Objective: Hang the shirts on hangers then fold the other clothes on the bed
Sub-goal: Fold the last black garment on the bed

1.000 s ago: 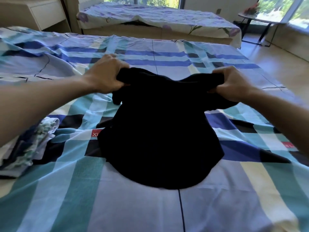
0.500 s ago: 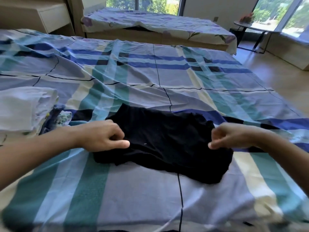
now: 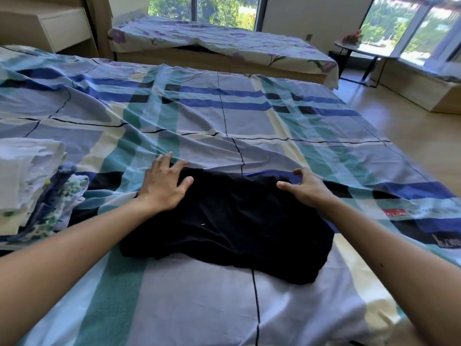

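A folded black fabric garment (image 3: 229, 221) is laid near the front edge of the blue-and-teal checked bed (image 3: 199, 308). Its far corners are pressed by the left hand (image 3: 162, 188) and right hand (image 3: 306, 189), fingers released and spread, nothing grasped.

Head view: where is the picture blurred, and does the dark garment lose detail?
Head view: the bedsheet is smeared at its right edge, around the red label; the black garment is nearly featureless, folds barely visible; the windows look washed out.
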`<move>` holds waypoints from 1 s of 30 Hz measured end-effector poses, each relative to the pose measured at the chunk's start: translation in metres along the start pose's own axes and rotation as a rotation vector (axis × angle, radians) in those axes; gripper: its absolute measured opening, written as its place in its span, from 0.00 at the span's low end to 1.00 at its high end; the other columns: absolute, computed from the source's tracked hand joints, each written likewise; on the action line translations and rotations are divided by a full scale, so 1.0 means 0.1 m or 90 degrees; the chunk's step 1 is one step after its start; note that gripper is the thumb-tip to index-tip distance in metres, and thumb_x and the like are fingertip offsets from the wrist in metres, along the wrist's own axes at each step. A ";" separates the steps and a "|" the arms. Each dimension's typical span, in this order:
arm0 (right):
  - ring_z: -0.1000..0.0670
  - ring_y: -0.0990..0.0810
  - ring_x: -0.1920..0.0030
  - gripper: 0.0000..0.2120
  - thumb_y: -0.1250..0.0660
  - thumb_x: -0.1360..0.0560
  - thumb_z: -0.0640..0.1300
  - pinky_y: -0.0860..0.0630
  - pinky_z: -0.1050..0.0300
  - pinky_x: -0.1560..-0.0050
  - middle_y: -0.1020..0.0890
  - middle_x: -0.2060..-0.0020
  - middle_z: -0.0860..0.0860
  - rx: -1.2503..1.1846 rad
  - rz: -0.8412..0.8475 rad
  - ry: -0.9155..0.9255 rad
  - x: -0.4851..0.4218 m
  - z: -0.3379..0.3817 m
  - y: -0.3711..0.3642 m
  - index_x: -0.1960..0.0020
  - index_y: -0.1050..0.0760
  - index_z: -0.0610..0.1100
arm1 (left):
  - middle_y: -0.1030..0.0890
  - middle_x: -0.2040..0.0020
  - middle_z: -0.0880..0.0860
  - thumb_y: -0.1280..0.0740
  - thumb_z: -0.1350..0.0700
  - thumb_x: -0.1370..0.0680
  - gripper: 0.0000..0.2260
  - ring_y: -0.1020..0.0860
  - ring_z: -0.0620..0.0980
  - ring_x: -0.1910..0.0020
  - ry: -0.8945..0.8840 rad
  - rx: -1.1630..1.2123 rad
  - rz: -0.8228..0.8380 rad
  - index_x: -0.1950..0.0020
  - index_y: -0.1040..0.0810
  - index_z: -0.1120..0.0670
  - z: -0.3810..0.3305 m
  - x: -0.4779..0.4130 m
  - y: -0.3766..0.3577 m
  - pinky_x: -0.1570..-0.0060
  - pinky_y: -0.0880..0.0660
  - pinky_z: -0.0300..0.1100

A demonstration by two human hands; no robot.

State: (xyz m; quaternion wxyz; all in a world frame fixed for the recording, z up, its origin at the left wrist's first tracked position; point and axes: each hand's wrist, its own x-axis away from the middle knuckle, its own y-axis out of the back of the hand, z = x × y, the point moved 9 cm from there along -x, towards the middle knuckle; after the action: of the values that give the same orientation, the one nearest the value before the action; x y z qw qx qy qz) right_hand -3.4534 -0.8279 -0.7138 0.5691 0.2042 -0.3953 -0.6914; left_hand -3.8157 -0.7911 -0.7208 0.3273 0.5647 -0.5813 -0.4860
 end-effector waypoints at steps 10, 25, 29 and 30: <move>0.43 0.21 0.59 0.17 0.32 0.22 0.52 0.27 0.53 0.57 0.21 0.64 0.45 -0.019 -0.124 -0.050 -0.34 -0.16 0.20 0.64 0.24 0.42 | 0.19 0.54 0.61 0.36 0.52 0.18 0.10 0.21 0.63 0.52 -0.021 0.090 -0.041 0.57 0.25 0.55 0.20 -0.31 0.10 0.54 0.27 0.52; 0.51 0.16 0.61 0.16 0.24 0.28 0.49 0.20 0.59 0.61 0.13 0.52 0.44 -0.271 0.343 -0.144 0.19 -0.28 -0.13 0.46 0.16 0.39 | 0.40 0.21 0.54 0.51 0.30 0.27 0.36 0.44 0.55 0.21 -0.302 -0.031 0.094 0.23 0.36 0.46 -1.16 0.64 -0.21 0.23 0.46 0.54; 0.46 0.14 0.50 0.17 0.28 0.25 0.43 0.18 0.56 0.50 0.16 0.43 0.39 -0.316 0.398 -0.129 0.37 -0.25 -0.16 0.40 0.19 0.34 | 0.63 0.18 0.50 0.53 0.27 0.26 0.40 0.68 0.51 0.21 -0.324 -0.081 0.258 0.18 0.58 0.42 -1.20 0.95 -0.66 0.23 0.65 0.57; 0.45 0.14 0.50 0.16 0.29 0.24 0.41 0.18 0.56 0.50 0.16 0.43 0.38 -0.334 0.410 -0.120 0.42 -0.21 -0.18 0.40 0.20 0.32 | 0.64 0.18 0.50 0.52 0.27 0.25 0.39 0.69 0.51 0.21 -0.319 -0.081 0.273 0.18 0.59 0.42 -1.19 0.97 -0.68 0.23 0.66 0.57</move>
State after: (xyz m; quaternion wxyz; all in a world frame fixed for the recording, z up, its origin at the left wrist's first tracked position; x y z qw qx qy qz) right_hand -3.4606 -0.8736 -0.7330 0.7503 -0.1458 -0.2998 -0.5709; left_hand -3.6961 -0.9016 -0.7633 0.3036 0.2714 -0.7176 -0.5651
